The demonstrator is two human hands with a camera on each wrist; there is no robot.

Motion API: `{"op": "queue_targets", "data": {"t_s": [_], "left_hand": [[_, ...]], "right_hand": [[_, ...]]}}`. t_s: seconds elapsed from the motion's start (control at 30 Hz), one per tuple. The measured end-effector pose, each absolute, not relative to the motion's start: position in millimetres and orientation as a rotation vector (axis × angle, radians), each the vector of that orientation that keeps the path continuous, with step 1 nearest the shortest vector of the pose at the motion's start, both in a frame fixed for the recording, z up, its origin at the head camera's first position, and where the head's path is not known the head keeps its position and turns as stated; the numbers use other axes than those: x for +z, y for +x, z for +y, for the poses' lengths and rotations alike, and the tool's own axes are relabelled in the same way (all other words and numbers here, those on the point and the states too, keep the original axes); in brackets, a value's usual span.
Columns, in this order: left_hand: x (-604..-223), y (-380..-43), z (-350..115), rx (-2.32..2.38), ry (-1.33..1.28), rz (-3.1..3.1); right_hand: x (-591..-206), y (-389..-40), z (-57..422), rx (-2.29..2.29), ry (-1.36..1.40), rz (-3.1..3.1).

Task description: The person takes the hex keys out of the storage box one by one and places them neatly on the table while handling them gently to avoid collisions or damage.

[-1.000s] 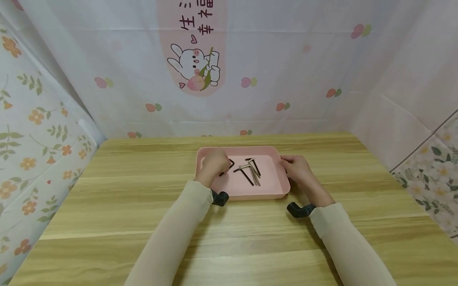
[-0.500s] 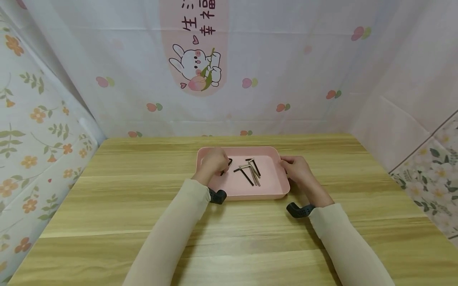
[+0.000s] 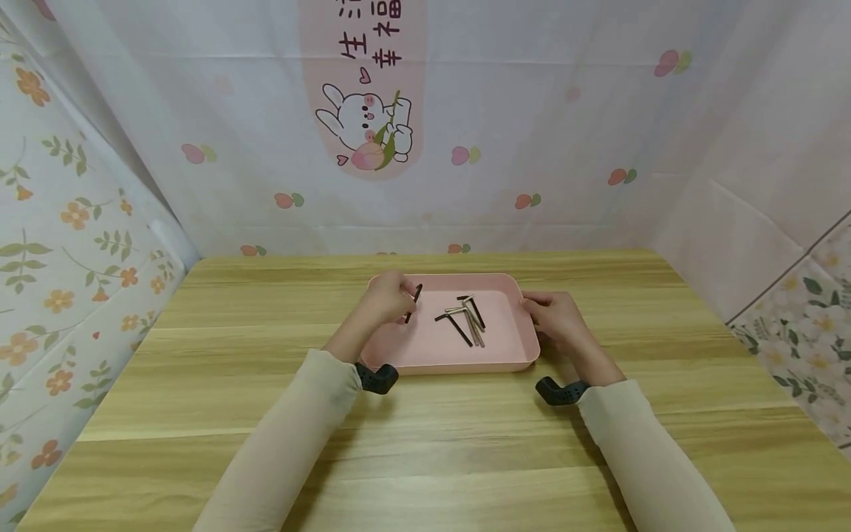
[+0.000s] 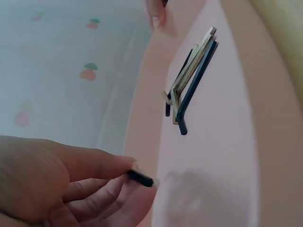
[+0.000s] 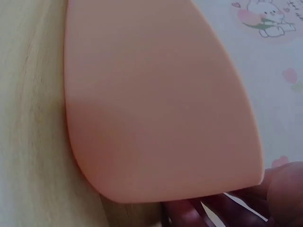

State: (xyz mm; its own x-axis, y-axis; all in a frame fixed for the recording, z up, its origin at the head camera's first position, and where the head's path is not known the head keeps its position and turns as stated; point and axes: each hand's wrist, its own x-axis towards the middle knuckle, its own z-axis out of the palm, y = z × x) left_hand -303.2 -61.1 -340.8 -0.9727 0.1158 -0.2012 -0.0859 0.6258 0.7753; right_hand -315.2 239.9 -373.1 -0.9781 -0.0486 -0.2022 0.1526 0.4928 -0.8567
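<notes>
A black hex key [image 3: 414, 303] is pinched between the thumb and fingers of my left hand [image 3: 388, 297], over the left end of a shallow pink tray [image 3: 507, 329]. The left wrist view shows the short end of the hex key [image 4: 140, 178] poking out past the fingertips; the rest is hidden by the hand. My right hand [image 3: 557, 319] grips the tray's right wall, thumb at the rim and fingers outside. Several more hex keys lie heaped right of the tray's middle, among them a black one [image 3: 459, 330] and brass-coloured ones [image 4: 193, 68].
The tray rests on a wood-grain table [image 3: 465, 451]. Behind the table hangs a white printed curtain [image 3: 499, 111], with a floral cloth [image 3: 60, 281] along the left side. Black wrist-worn devices sit at both cuffs, the left one [image 3: 377, 378] close to the tray's front wall.
My left hand has shifted left and turned, bringing the pinched black hex key more upright and into clearer view. My right hand and the heaped hex keys have stayed put.
</notes>
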Motion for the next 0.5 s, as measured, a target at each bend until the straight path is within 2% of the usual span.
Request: {"op": "queue_targets", "data": {"t_s": [0.2, 0.5], "left_hand": [[-341.4, -283.7, -84.4, 1.422, 0.08, 2.575], [-338.8, -256.4, -127.7, 1.562, -0.018, 2.552]], "right_hand": [[-371.6, -315.1, 238.8, -1.509, 0.094, 2.479], [-370.4, -309.3, 246.2, -1.511, -0.049, 2.33]]}}
